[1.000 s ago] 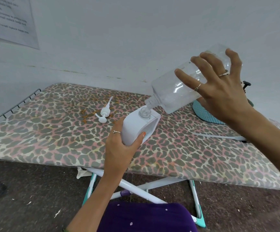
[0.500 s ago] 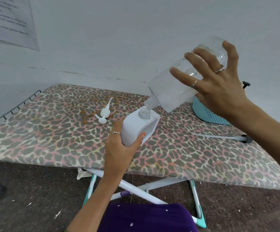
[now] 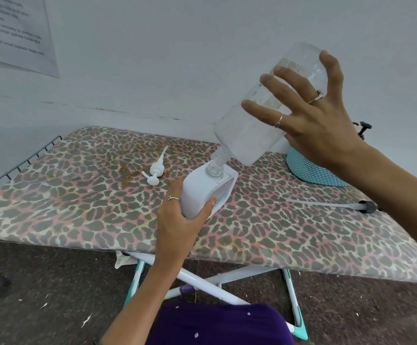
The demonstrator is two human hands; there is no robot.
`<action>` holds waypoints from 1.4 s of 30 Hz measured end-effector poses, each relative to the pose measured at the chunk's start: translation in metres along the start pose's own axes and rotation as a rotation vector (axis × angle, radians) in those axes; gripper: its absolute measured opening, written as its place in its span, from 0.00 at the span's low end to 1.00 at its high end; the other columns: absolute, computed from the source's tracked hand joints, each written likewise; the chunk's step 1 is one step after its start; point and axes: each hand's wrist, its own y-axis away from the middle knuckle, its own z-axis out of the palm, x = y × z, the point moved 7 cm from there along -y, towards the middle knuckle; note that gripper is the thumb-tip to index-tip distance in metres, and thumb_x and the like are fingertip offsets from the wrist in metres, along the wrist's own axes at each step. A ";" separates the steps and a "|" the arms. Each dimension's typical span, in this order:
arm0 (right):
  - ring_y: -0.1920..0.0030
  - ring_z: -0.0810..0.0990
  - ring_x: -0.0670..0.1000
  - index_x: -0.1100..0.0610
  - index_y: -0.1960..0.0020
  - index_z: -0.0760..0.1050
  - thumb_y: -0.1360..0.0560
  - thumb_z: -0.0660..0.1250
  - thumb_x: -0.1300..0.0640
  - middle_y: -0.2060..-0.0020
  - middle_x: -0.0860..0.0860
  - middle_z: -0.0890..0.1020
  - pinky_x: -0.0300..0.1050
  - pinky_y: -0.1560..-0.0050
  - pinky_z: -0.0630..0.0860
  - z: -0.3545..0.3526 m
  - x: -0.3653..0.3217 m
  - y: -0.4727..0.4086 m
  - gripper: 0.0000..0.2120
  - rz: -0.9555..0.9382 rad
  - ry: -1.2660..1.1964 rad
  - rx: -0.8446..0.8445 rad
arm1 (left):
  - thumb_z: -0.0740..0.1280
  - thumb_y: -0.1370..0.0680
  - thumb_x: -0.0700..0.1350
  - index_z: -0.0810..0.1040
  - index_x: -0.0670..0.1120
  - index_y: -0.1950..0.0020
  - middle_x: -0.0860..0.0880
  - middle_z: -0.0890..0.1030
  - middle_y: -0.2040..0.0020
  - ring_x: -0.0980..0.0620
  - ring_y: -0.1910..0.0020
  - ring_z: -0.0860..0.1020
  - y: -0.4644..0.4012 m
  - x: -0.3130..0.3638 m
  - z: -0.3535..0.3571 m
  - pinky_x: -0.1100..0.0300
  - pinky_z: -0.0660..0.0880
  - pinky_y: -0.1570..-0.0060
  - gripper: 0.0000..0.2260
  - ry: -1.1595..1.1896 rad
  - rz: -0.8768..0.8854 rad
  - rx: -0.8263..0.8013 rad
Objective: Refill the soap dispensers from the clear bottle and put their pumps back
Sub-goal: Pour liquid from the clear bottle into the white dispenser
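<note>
My left hand (image 3: 177, 220) grips a white square soap dispenser (image 3: 203, 188) with its pump off, held tilted just above the leopard-print ironing board (image 3: 77, 207). My right hand (image 3: 317, 123) holds the clear bottle (image 3: 252, 125) tipped steeply, neck down, fingers spread over its side. The bottle's mouth meets the dispenser's open neck (image 3: 214, 169). A white pump (image 3: 156, 169) lies on the board left of the dispenser. A second pump with a long clear tube and dark cap (image 3: 339, 204) lies on the board to the right.
A teal woven basket (image 3: 312, 170) stands at the board's back right, partly behind my right arm. A metal wire rack (image 3: 25, 161) ends the board on the left. A wall runs close behind. Below are the board's crossed legs (image 3: 202, 280) and a dark floor.
My right hand has raised the bottle's base, so the bottle tilts more steeply. The left hand and dispenser have stayed in place.
</note>
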 end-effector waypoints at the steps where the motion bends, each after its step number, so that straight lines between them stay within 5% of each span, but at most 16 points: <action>1: 0.31 0.69 0.58 0.45 0.25 0.61 0.25 0.58 0.71 0.31 0.57 0.71 0.72 0.34 0.57 -0.001 0.000 -0.001 0.35 -0.004 0.001 0.000 | 0.73 0.30 0.54 0.72 0.44 0.34 0.55 0.75 0.45 0.57 0.47 0.74 0.000 0.000 0.000 0.61 0.75 0.47 0.28 0.003 0.001 -0.001; 24: 0.33 0.73 0.58 0.46 0.27 0.66 0.20 0.46 0.70 0.34 0.56 0.75 0.73 0.38 0.57 -0.016 -0.008 -0.025 0.29 -0.214 0.088 0.045 | 0.74 0.29 0.53 0.71 0.44 0.34 0.55 0.75 0.47 0.55 0.50 0.76 0.000 -0.003 0.000 0.62 0.75 0.52 0.28 -0.011 -0.011 -0.008; 42: 0.33 0.72 0.57 0.48 0.26 0.64 0.21 0.58 0.68 0.35 0.57 0.75 0.73 0.39 0.64 -0.028 -0.009 -0.044 0.26 -0.341 0.162 0.174 | 0.74 0.30 0.53 0.71 0.45 0.34 0.55 0.75 0.46 0.55 0.49 0.76 0.000 -0.003 0.000 0.63 0.74 0.50 0.28 -0.019 -0.023 -0.008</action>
